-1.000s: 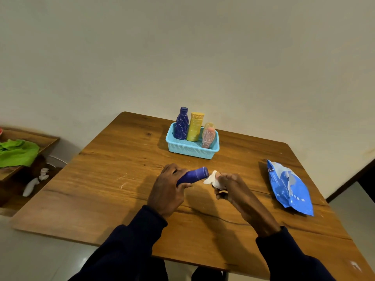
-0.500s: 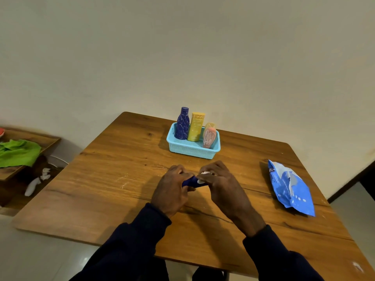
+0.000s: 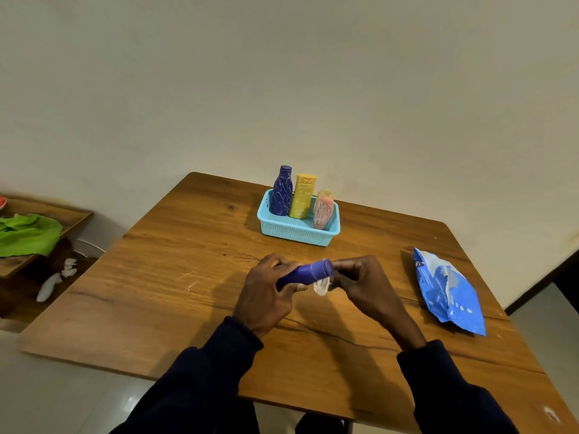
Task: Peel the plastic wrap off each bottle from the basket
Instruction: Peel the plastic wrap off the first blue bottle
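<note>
since half a second ago my right hand (image 3: 360, 283) has pulled back, pinching white plastic wrap (image 3: 321, 286); my left hand (image 3: 266, 292) grips the purple bottle (image 3: 305, 272).

Left hand (image 3: 266, 296) grips the purple bottle (image 3: 308, 272), and its lower half is swallowed by the fingers. The white wrap (image 3: 321, 286) is half tucked under the pinching right hand (image 3: 363, 286). The basket (image 3: 297, 234) wall hides the bases of the three standing bottles (image 3: 302, 195). Print on the blue pouch (image 3: 448, 292) is too small to read. The green cloth (image 3: 28, 233) runs off the left edge.
</note>
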